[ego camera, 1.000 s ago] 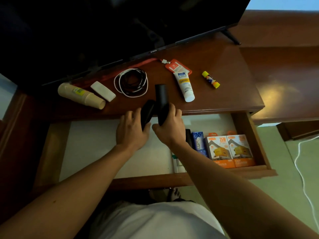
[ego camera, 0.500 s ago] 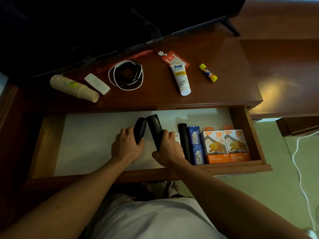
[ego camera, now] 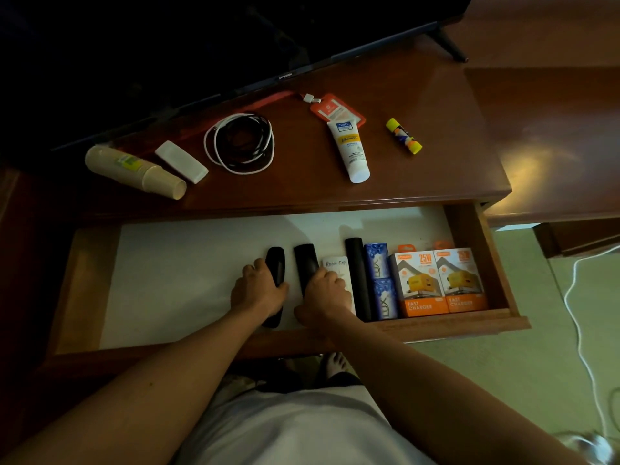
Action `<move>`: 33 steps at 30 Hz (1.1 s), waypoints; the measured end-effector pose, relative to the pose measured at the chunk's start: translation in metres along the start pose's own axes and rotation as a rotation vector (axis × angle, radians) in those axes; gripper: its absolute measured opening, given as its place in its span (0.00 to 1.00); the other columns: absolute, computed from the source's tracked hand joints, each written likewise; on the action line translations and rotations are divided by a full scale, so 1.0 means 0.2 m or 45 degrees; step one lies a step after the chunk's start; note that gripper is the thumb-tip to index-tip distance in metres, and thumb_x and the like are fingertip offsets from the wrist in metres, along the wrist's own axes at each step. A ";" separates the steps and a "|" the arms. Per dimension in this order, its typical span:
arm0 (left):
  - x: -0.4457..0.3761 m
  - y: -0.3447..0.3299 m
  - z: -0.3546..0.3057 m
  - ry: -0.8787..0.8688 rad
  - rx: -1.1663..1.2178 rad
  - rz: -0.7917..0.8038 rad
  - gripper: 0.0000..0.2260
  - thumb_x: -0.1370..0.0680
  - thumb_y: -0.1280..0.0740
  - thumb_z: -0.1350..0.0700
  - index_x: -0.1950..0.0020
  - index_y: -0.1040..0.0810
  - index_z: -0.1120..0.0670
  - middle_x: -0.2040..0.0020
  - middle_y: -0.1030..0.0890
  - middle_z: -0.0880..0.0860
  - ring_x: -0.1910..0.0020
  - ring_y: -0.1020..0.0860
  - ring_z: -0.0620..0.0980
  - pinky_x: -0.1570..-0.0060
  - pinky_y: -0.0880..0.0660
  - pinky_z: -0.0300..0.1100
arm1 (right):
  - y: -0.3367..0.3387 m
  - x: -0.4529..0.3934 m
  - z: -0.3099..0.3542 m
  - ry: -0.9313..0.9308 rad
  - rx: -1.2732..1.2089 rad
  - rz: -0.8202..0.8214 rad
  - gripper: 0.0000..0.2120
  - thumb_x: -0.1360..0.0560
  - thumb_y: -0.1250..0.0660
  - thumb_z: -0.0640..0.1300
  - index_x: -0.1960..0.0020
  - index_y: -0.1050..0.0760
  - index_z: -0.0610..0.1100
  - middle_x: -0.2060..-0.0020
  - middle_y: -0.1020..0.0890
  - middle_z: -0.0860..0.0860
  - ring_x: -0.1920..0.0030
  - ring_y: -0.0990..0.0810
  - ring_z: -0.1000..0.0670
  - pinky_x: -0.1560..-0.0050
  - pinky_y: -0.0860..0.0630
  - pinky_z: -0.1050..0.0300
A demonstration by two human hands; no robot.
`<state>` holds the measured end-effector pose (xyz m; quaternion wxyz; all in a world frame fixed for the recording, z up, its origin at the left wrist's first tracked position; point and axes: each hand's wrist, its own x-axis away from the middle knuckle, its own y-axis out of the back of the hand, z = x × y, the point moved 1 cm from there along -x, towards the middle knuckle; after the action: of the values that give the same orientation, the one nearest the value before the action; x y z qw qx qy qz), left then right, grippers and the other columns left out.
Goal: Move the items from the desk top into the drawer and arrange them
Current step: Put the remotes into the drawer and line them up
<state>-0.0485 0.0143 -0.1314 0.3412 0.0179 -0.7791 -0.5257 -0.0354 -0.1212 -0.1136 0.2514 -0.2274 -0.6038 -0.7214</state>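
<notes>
Grip: left hand (ego camera: 260,292) wrapped round rounded black remote (ego camera: 275,263); right hand (ego camera: 323,293) clasping flat black remote (ego camera: 306,261), both lying on the drawer floor.
Drawer (ego camera: 483,263): open, white-lined; remotes side by side, just left of a white card (ego camera: 335,264), black tube, blue boxes and orange charger boxes (ego camera: 437,280).
Desk top (ego camera: 419,176): cups, cable coil, cream tube, glue stick not yet moved.
Handling: probably light, stiff, smooth plastic; best held mid-body across the width.
</notes>
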 end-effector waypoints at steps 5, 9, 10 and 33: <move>-0.01 -0.03 0.00 -0.008 0.099 0.035 0.30 0.28 0.28 0.39 0.35 0.35 0.53 0.39 0.27 0.59 0.46 0.23 0.62 0.51 0.22 0.53 | -0.03 -0.02 0.01 -0.034 0.072 0.050 0.46 0.31 0.24 0.53 0.24 0.46 0.38 0.34 0.28 0.39 0.35 0.28 0.39 0.41 0.27 0.43; -0.02 -0.03 0.01 -0.015 0.154 0.043 0.31 0.29 0.28 0.38 0.35 0.34 0.52 0.40 0.26 0.58 0.46 0.22 0.61 0.51 0.22 0.53 | 0.00 -0.06 0.03 -0.042 0.125 0.072 0.43 0.29 0.26 0.53 0.25 0.44 0.37 0.34 0.28 0.39 0.35 0.27 0.39 0.43 0.26 0.44; -0.03 -0.02 0.02 -0.017 0.174 0.048 0.30 0.29 0.28 0.38 0.35 0.33 0.52 0.41 0.26 0.58 0.47 0.22 0.60 0.51 0.22 0.53 | 0.02 -0.07 0.04 -0.043 0.118 0.046 0.40 0.28 0.27 0.54 0.26 0.42 0.38 0.34 0.28 0.39 0.35 0.27 0.39 0.43 0.26 0.45; -0.07 -0.09 -0.01 -0.069 0.397 0.126 0.32 0.32 0.24 0.41 0.37 0.34 0.52 0.41 0.24 0.57 0.45 0.22 0.58 0.51 0.22 0.51 | 0.17 -0.28 -0.02 0.492 0.348 -0.045 0.34 0.25 0.30 0.53 0.23 0.39 0.49 0.27 0.32 0.48 0.27 0.42 0.37 0.31 0.44 0.30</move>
<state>-0.0420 0.0099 -0.1536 0.3386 0.0183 -0.8600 -0.3812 0.0304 -0.1258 -0.1240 0.3782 -0.0385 -0.6403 -0.6674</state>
